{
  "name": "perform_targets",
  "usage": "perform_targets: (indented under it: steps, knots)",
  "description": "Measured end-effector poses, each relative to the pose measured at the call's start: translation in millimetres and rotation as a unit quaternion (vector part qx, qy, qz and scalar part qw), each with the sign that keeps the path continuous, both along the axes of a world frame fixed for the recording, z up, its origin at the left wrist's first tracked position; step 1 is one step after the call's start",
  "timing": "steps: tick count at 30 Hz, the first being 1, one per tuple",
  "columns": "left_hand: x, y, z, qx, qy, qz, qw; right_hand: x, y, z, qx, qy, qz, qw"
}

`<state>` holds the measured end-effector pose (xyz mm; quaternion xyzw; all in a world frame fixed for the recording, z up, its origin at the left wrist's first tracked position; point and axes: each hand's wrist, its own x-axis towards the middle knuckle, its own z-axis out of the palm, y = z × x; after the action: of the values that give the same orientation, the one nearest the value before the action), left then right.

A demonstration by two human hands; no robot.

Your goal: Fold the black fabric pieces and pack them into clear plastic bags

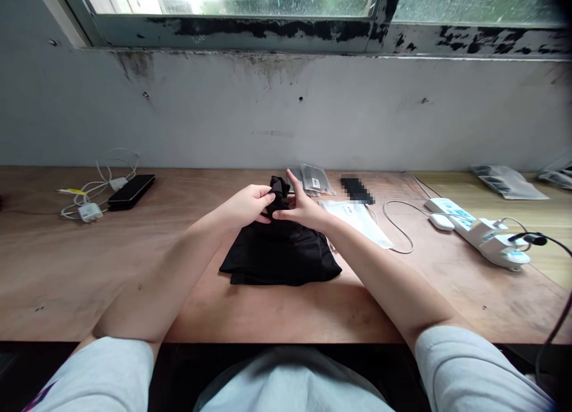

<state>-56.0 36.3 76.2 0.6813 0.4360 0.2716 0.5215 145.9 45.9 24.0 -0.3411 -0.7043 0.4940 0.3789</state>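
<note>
A piece of black cloth [281, 254], perhaps a garment, lies on the table in front of me, its lower part spread flat and its far end bunched up. My left hand [254, 203] pinches the left side of the bunched end between thumb and fingers. On the other side, my right hand [306, 209] has its thumb across the bunch and its index finger stretched upward. The right hand's remaining fingers are partly hidden, curled against the fabric. Just behind the hands are grey packets [315, 179] with a small label.
A white packet [357, 221] and a pixelated dark object [356, 189] lie right of the cloth. Farther right, a power strip [478, 230] carries plugs and cables. At left are a black case [131, 192] and a white charger [90, 211] with cable. A clear bag [509, 182] sits near the wall.
</note>
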Motion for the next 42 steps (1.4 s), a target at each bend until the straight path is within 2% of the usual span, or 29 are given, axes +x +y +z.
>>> perform_targets:
  steps: [3, 5, 8, 11, 14, 18, 20, 22, 24, 26, 28, 29, 30, 31, 32, 34, 36, 39, 42]
  knots:
    - [-1, 2, -0.2, 0.023, -0.039, -0.009, 0.999, 4, 7, 0.7, 0.021, -0.010, -0.028, 0.999]
    - [-3, 4, -0.7, 0.040, -0.056, 0.006, 0.998, 8, 13, 0.5, 0.032, -0.004, -0.056, 0.998]
    - [-9, 9, 2.9, 0.058, -0.084, 0.036, 0.994, 16, 21, 1.7, 0.069, -0.011, -0.136, 0.988]
    - [-18, 11, 14.4, 0.081, -0.125, 0.055, 0.987, 28, 26, 8.8, 0.111, -0.028, -0.212, 0.971]
    - [-31, 10, 31.0, 0.092, -0.176, 0.078, 0.977, 41, 22, 25.4, 0.177, -0.020, -0.241, 0.954]
    - [-49, 2, 54.2, 0.095, -0.242, 0.123, 0.958, 53, -4, 60.5, 0.262, 0.007, -0.226, 0.938]
    - [-57, 0, 62.3, 0.103, -0.276, 0.140, 0.945, 56, -20, 77.9, 0.278, 0.022, -0.221, 0.935]
    - [-62, 4, 63.8, 0.116, -0.309, 0.142, 0.933, 59, -31, 89.9, 0.273, 0.034, -0.211, 0.938]
    - [-63, 15, 55.2, 0.121, -0.324, 0.140, 0.928, 65, -32, 93.4, 0.239, 0.022, -0.187, 0.953]
    - [-58, 33, 34.9, 0.107, -0.291, 0.159, 0.937, 74, -23, 87.1, 0.177, -0.029, -0.152, 0.972]
    - [-50, 53, 5.2, 0.078, -0.185, 0.169, 0.965, 83, -7, 72.0, 0.107, -0.121, -0.119, 0.980]
    - [-45, 61, -11.2, 0.054, -0.108, 0.185, 0.975, 87, 3, 62.1, 0.077, -0.185, -0.106, 0.974]
    - [-39, 68, -27.4, 0.052, -0.025, 0.223, 0.973, 91, 13, 51.4, 0.054, -0.254, -0.103, 0.960]
    - [-33, 72, -42.3, 0.088, 0.054, 0.263, 0.959, 93, 22, 40.3, 0.040, -0.322, -0.112, 0.939]
    - [-27, 74, -55.4, 0.148, 0.130, 0.259, 0.946, 94, 31, 29.6, 0.035, -0.387, -0.125, 0.913]
    - [-16, 71, -74.7, 0.258, 0.244, 0.184, 0.916, 93, 45, 10.7, 0.050, -0.500, -0.151, 0.851]
    - [-4, 60, -86.7, 0.307, 0.316, 0.081, 0.894, 89, 53, -3.2, 0.064, -0.560, -0.182, 0.806]
    - [11, 39, -101.1, 0.278, 0.390, -0.025, 0.877, 80, 58, -16.6, 0.113, -0.580, -0.223, 0.775]
    - [20, 24, -118.6, 0.250, 0.437, -0.021, 0.864, 68, 59, -27.5, 0.189, -0.569, -0.224, 0.768]
